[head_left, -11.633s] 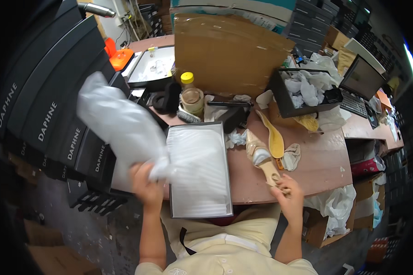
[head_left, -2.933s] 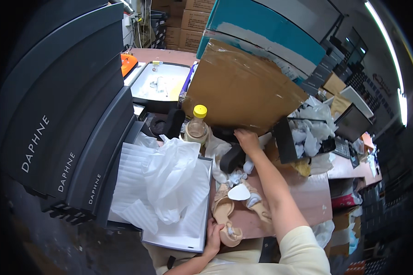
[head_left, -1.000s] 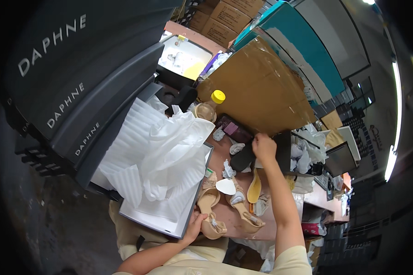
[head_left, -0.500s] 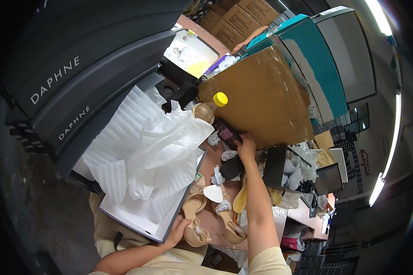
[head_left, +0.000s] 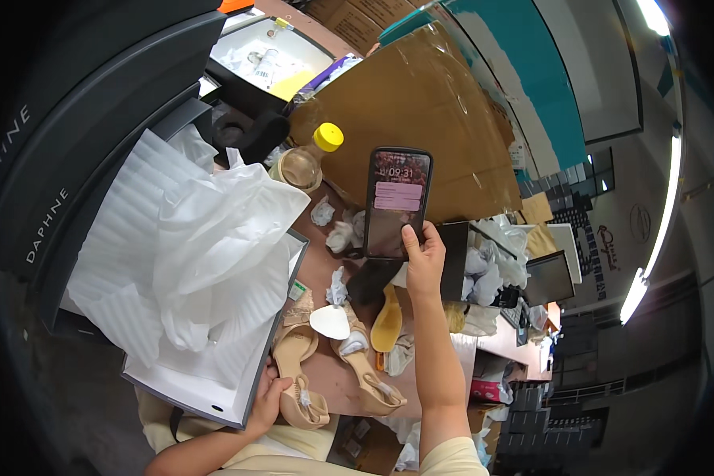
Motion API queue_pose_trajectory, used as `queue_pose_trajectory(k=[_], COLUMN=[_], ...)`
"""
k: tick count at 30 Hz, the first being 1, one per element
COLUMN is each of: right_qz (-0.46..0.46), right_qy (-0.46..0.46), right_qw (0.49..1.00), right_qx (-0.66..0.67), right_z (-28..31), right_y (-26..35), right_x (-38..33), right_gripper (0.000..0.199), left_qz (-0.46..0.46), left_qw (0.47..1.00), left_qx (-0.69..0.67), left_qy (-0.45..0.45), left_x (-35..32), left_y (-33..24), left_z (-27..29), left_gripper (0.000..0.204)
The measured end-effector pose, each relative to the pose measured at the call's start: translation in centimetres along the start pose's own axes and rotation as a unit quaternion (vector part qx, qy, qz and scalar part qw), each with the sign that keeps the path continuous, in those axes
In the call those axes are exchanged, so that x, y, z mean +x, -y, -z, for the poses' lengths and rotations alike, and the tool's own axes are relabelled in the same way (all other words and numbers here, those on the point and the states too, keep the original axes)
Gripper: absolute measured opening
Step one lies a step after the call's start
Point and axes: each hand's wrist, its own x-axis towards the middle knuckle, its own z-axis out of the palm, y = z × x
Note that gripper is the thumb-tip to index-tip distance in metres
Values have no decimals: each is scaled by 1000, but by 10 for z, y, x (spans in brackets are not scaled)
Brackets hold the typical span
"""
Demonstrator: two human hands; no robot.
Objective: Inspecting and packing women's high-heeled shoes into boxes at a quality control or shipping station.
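Observation:
My right hand [head_left: 424,258] holds up a dark smartphone [head_left: 399,208] by its lower corner, its lit screen toward me. Close to my body, my left hand [head_left: 268,401] grips the near right edge of an open shoe box [head_left: 184,389]; its fingertips are partly hidden, and its thumb lies against a beige sandal [head_left: 295,349]. White tissue paper and foam sheet [head_left: 214,254] fill most of the box. A second beige sandal [head_left: 366,381] lies to the right, with a white rounded card [head_left: 330,322] across the tops of the pair.
Dark shoe boxes [head_left: 79,151] are stacked at the left. A bottle with a yellow cap [head_left: 300,168] stands before a large cardboard sheet [head_left: 420,119]. Crumpled paper [head_left: 337,285] and a yellow insole [head_left: 386,321] lie on the pinkish table [head_left: 317,270].
My right hand has lifted the phone off the table and brought it upright in front of me. My left hand stays at the box edge, while the whole view has shifted.

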Motion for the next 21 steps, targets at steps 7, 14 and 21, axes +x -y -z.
queue_pose_trajectory(k=[7,14,21], right_qz=[-37,-1,260], right_qy=[4,-12,-99], right_qw=[997,999,927], right_qx=[63,33,-251], right_z=[-12,-10,-1], right_y=[7,6,12], right_x=[-9,-7,36], right_gripper=[17,14,17], left_qz=[-11,3,-7], left_qw=[999,999,1000], left_qx=[34,-34,-19], left_qy=[1,-16,-15], left_x=[4,-1,0], left_y=[10,-6,-7], left_z=[5,-5,-5], left_gripper=[48,38,38])
